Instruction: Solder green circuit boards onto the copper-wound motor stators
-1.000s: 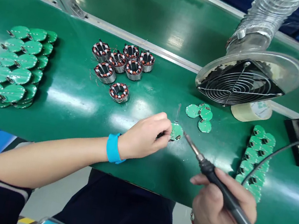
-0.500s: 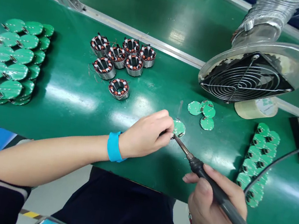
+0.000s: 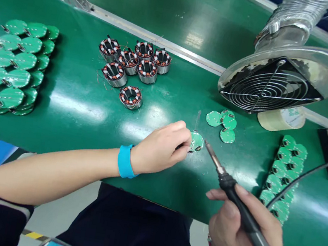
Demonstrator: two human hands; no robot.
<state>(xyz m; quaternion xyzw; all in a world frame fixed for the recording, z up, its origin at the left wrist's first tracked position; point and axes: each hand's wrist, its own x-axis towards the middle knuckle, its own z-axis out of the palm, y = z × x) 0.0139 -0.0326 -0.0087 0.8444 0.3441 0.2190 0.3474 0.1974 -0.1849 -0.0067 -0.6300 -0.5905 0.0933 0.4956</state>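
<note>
My left hand (image 3: 161, 148), with a blue wristband, is closed in a pinch on a small round green circuit board (image 3: 196, 141) lying on the green bench mat (image 3: 75, 104). My right hand (image 3: 242, 230) grips a black soldering iron (image 3: 234, 193) like a pen. Its metal tip hangs just right of the board, a short gap away. A thin strand of solder wire (image 3: 197, 120) lies just behind the board.
Three loose round boards (image 3: 223, 122) lie behind the held one. Rows of boards (image 3: 282, 176) sit at right and more stacks (image 3: 13, 66) at far left. Several wound motor stators (image 3: 132, 67) stand at centre back. A fume extractor fan (image 3: 272, 84) overhangs the right, a tape roll (image 3: 281, 117) under it.
Half a second ago the iron's tip touched the board by my left fingers. It has since drawn back to the right and is off the board. My left hand has stayed put.
</note>
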